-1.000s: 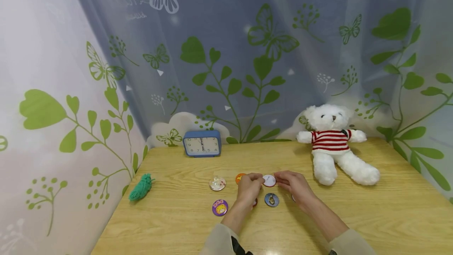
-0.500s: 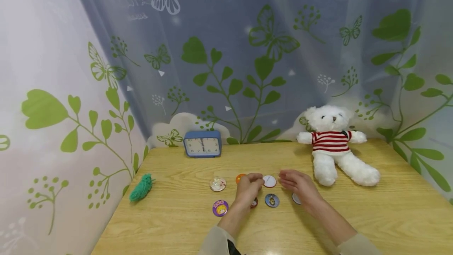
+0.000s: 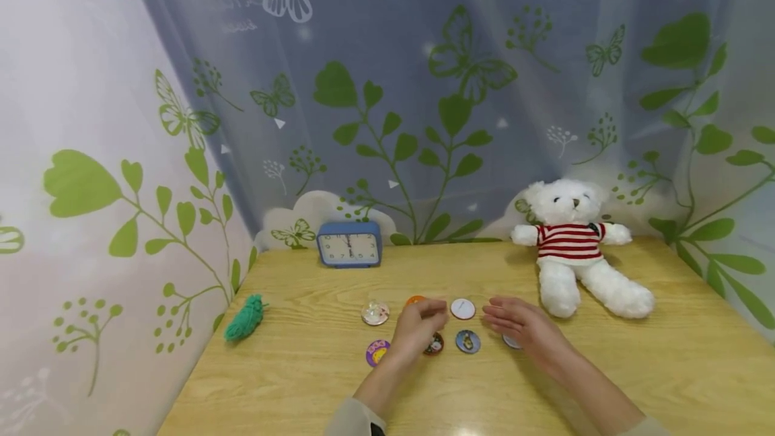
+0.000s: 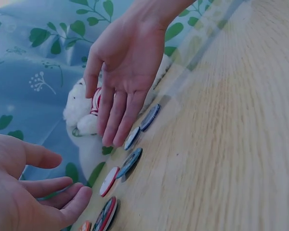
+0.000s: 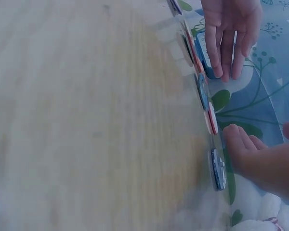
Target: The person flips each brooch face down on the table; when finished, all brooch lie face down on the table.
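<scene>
Round pin badges lie flat on the wooden table in two rough rows. Between my hands is a white badge [image 3: 463, 309] with a red rim, and nearer me a blue badge [image 3: 468, 342]. My left hand [image 3: 418, 330] hovers left of the white one, fingers relaxed, holding nothing. It partly covers an orange badge [image 3: 416, 300] and a dark patterned badge [image 3: 434, 344]. On the other side my right hand [image 3: 525, 325] is held with straight fingers, its palm facing left. Below it a pale badge [image 3: 511, 342] is partly hidden. The left wrist view shows both palms bare.
Further left lie a clear, cream badge [image 3: 375, 313] and a purple badge [image 3: 377, 353]. A blue clock [image 3: 350, 245] stands at the back. Green yarn [image 3: 245, 318] lies at the left edge. A white teddy bear [image 3: 570, 244] sits at the back right against the printed curtain.
My hands have drawn apart: the left has let go of the white badge and moved slightly left, the right has moved right. The white badge stays in its place.
</scene>
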`<state>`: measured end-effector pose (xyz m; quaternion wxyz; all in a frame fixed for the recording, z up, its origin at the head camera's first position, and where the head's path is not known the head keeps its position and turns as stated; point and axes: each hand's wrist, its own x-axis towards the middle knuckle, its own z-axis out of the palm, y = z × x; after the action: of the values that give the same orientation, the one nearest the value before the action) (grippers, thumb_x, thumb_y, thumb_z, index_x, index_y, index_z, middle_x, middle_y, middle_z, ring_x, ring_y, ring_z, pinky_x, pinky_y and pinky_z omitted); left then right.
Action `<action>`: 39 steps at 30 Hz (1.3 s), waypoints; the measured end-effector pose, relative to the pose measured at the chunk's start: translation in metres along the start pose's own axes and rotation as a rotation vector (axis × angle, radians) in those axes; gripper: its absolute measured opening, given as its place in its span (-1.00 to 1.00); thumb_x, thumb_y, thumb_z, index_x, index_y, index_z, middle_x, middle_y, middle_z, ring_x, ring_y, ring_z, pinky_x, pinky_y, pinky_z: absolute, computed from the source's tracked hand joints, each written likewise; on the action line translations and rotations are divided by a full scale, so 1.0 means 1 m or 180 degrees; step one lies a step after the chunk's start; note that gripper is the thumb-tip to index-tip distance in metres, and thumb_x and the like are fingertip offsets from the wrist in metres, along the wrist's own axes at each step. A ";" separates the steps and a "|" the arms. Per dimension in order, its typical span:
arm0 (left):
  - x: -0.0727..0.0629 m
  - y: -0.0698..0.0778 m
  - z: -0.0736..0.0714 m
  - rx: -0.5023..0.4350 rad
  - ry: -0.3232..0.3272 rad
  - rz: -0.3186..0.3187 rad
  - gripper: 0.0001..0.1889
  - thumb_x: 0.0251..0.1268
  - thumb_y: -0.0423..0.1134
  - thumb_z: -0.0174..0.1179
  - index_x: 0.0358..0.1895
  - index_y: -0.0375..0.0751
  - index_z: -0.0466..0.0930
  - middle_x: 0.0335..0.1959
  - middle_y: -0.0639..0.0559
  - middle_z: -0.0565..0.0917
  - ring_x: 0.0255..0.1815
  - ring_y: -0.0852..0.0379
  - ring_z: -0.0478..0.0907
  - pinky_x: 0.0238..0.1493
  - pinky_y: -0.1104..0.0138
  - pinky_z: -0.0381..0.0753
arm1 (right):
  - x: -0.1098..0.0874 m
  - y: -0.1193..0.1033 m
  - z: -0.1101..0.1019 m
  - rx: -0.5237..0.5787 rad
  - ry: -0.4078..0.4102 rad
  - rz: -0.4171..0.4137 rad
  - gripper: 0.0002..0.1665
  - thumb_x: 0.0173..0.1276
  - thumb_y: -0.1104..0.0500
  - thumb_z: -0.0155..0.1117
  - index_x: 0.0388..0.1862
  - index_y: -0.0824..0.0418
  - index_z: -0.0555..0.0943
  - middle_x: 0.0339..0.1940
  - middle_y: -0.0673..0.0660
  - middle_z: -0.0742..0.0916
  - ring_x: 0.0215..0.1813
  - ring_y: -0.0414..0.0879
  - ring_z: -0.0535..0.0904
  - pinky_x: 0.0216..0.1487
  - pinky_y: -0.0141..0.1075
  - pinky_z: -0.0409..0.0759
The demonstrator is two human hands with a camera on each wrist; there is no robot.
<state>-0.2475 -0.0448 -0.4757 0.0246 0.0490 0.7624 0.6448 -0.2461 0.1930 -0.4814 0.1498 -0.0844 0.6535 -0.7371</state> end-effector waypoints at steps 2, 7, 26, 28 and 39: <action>-0.003 -0.001 -0.004 0.0085 -0.0072 0.0052 -0.70 0.36 -0.39 0.31 0.09 -0.48 0.68 -0.11 -0.12 0.76 -0.11 0.05 0.71 0.02 0.23 0.74 | -0.002 0.001 -0.001 0.0014 -0.0039 0.0033 -0.25 0.76 0.05 -0.20 0.56 0.65 0.01 0.45 0.44 0.51 0.26 -0.16 0.64 0.35 -0.28 0.57; -0.011 -0.002 -0.009 0.0126 -0.0309 0.0135 -0.68 0.36 -0.39 0.28 0.10 -0.51 0.66 -0.10 -0.13 0.76 -0.12 0.17 0.69 -0.01 0.33 0.73 | -0.008 0.004 -0.004 0.0092 -0.0163 0.0031 -0.28 0.74 0.07 -0.13 0.52 0.65 0.10 0.37 0.33 0.61 0.25 -0.12 0.66 0.32 -0.25 0.60; -0.021 -0.001 -0.002 0.0221 -0.0630 -0.0110 -0.59 0.41 -0.32 0.27 0.22 -0.50 0.58 0.02 -0.21 0.73 -0.06 -0.10 0.69 0.08 0.09 0.73 | -0.017 0.010 0.003 0.0047 -0.0318 0.0210 -0.27 0.72 0.09 -0.10 0.51 0.68 0.08 0.38 0.43 0.57 0.28 -0.02 0.63 0.34 -0.16 0.61; -0.020 0.001 0.000 0.0280 -0.0606 -0.0139 -0.59 0.41 -0.31 0.27 0.22 -0.50 0.58 0.00 -0.16 0.73 -0.09 -0.08 0.70 0.05 0.09 0.74 | -0.017 0.010 0.003 0.0015 -0.0316 0.0214 -0.26 0.72 0.08 -0.10 0.51 0.68 0.07 0.41 0.45 0.54 0.30 -0.01 0.62 0.35 -0.16 0.60; -0.018 0.005 0.010 0.0464 -0.0567 -0.0213 -0.62 0.41 -0.31 0.26 0.18 -0.49 0.61 -0.12 -0.08 0.74 -0.19 0.04 0.66 -0.13 0.25 0.70 | -0.020 0.010 0.007 -0.0080 -0.0278 0.0171 -0.28 0.72 0.08 -0.10 0.46 0.72 0.13 0.42 0.52 0.50 0.30 0.00 0.62 0.34 -0.19 0.61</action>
<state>-0.2288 -0.0359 -0.4730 0.1101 0.0823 0.8032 0.5796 -0.2239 0.1919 -0.4894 0.1969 -0.1008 0.6575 -0.7202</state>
